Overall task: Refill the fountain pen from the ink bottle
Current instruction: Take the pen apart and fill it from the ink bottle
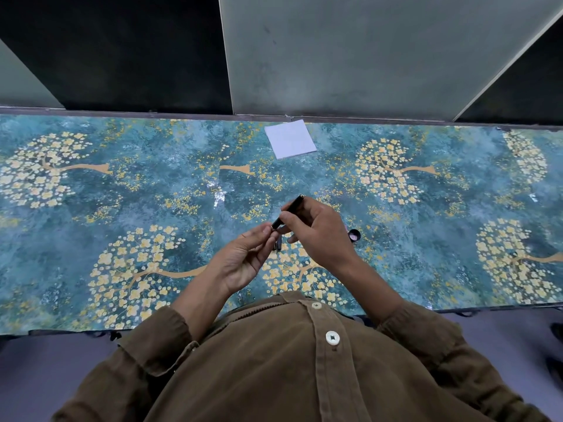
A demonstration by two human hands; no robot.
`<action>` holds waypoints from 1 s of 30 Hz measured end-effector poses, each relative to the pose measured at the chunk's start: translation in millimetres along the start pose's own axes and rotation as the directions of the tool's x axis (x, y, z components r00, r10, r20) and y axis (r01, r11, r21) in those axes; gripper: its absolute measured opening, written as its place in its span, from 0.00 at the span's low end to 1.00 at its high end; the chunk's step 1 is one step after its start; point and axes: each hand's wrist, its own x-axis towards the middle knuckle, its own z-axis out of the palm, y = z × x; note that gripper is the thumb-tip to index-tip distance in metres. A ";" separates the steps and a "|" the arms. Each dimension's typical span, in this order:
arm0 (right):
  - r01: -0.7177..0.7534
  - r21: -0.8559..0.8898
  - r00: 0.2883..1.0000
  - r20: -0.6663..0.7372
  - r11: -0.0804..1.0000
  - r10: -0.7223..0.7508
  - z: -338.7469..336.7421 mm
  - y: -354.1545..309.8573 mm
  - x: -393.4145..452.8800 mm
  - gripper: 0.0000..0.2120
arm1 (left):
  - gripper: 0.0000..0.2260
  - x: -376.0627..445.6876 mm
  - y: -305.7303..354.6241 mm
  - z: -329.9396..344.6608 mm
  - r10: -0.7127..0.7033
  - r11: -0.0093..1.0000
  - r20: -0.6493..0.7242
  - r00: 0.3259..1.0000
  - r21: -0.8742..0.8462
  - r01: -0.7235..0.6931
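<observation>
My right hand point(316, 229) grips a black fountain pen barrel point(291, 210) with a gold tip, tilted up and away. My left hand point(246, 257) meets its near end, fingertips pinching the pen's front section there. A small dark pen part point(277, 245) lies on the table just below the hands. A round black bottle cap point(354, 236) lies to the right of my right hand. The ink bottle itself is hidden behind my right hand or out of view.
A folded white paper point(291, 139) lies at the table's far edge. The table point(122, 208) has a glossy teal cover with yellow flower trees. Grey and dark wall panels rise behind it. My brown shirt fills the near view.
</observation>
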 end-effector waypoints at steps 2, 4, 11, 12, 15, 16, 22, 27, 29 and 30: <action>0.015 -0.023 1.000 0.005 1.000 -0.015 0.5 0.4 0.0 0.04 | 0.08 0.0 0.8 0.4 -0.003 1.000 0.016 1.000 0.012 0.002; 0.041 -0.051 0.999 0.018 0.998 -0.040 1.3 -0.1 0.3 0.04 | 0.08 -0.7 1.4 1.6 0.005 1.000 0.028 1.000 0.018 -0.005; 0.069 -0.061 0.997 0.026 0.996 -0.068 2.6 -1.1 0.9 0.05 | 0.09 -4.6 0.9 2.8 0.032 0.999 0.072 0.997 -0.029 -0.030; 0.070 -0.058 0.997 0.024 0.996 -0.068 2.3 -1.2 0.7 0.05 | 0.09 -4.3 0.7 2.6 0.033 0.999 0.073 0.997 -0.029 -0.031; 0.065 -0.042 0.998 0.017 0.997 -0.064 1.6 -1.1 -0.3 0.05 | 0.11 -3.3 -0.5 0.8 0.020 1.000 0.071 0.997 -0.005 -0.020; 0.058 -0.032 0.998 0.014 0.998 -0.058 1.8 -0.8 -0.4 0.06 | 0.10 -2.7 -0.7 0.0 0.015 1.000 0.066 0.998 -0.001 -0.015; 0.037 -0.018 0.999 0.011 0.999 -0.037 1.4 1.7 -0.8 0.06 | 0.11 -1.4 -1.1 0.2 0.031 0.999 0.021 0.999 -0.032 -0.030; 0.068 -0.078 0.997 0.031 0.995 -0.065 2.0 -0.7 -1.5 0.04 | 0.12 -1.0 -0.7 0.3 0.042 0.998 0.027 0.999 -0.040 -0.041; 0.080 -0.102 0.996 0.035 0.992 -0.077 1.1 -2.2 -1.2 0.04 | 0.10 -0.1 -0.6 -0.2 0.038 0.999 0.042 0.998 -0.035 -0.037; 0.082 -0.108 0.996 0.033 0.991 -0.079 0.5 -2.4 -1.2 0.04 | 0.09 0.3 -0.8 -0.6 0.036 0.999 0.050 0.998 -0.031 -0.034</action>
